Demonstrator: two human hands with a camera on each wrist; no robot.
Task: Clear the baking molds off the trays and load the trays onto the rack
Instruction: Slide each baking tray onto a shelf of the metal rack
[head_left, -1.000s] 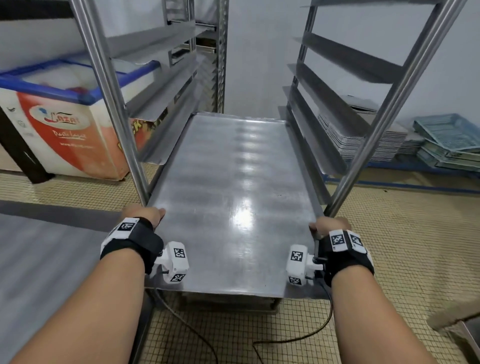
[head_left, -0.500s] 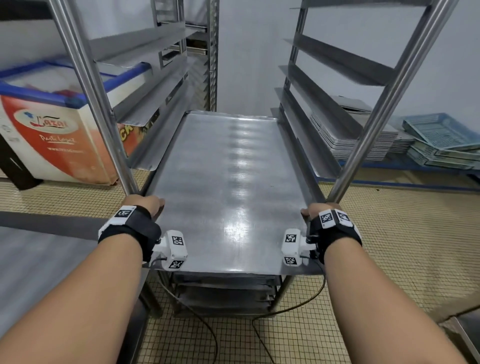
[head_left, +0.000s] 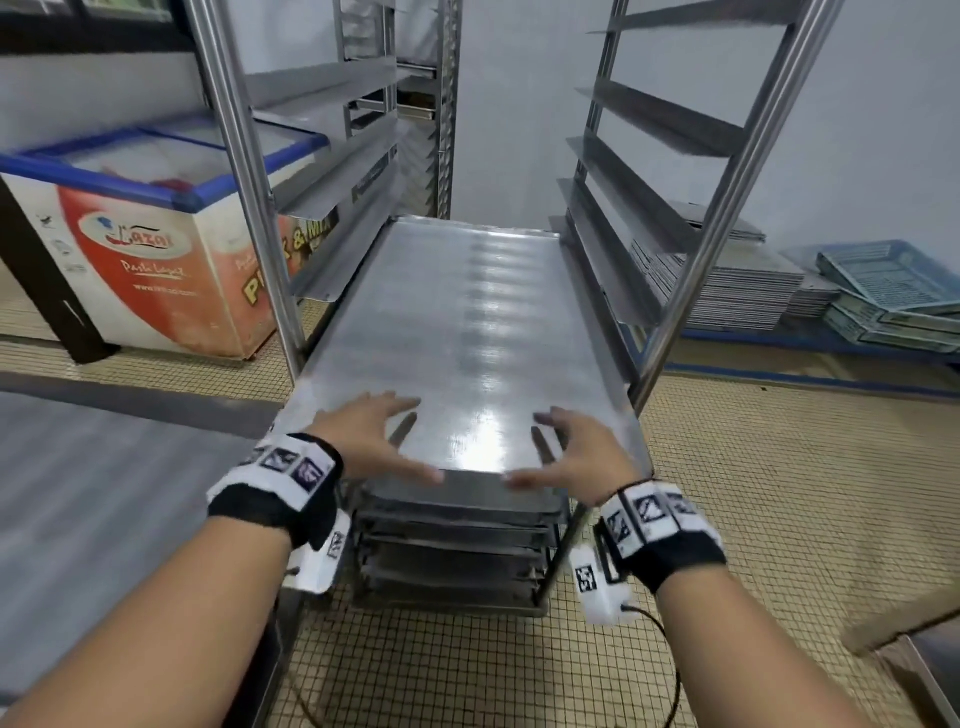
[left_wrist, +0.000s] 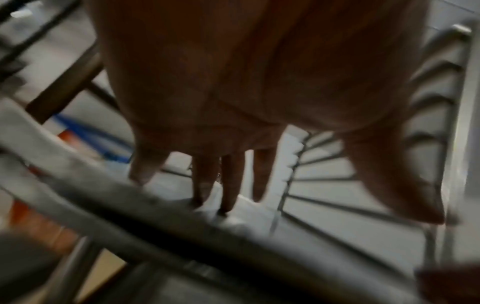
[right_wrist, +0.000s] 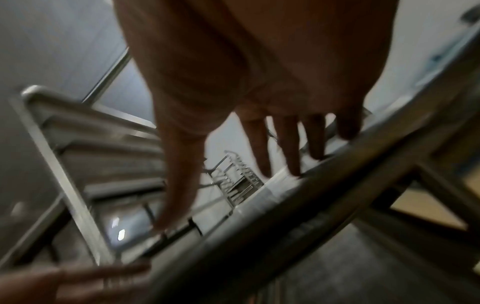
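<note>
The rack (head_left: 244, 171) stands on the tiled floor (head_left: 753, 493), its steel posts and angled side rails rising to either side. A tray (head_left: 467, 332) lies flat inside it on a pair of rails, its near edge level with the front posts; more trays (head_left: 452, 551) sit on the levels just below. A chest freezer (head_left: 140, 244) stands to the left of the rack, and a stack of trays (head_left: 727, 291) with blue crates (head_left: 893, 291) lies on the floor to the right. The left hand (head_left: 366, 441) and right hand (head_left: 576, 460) hover over the tray's near end, each grip apart with fingers spread and straight. In the blurred wrist views the fingertips (left_wrist: 226, 207) seem to touch the tray surface; this cannot be told for certain.
</note>
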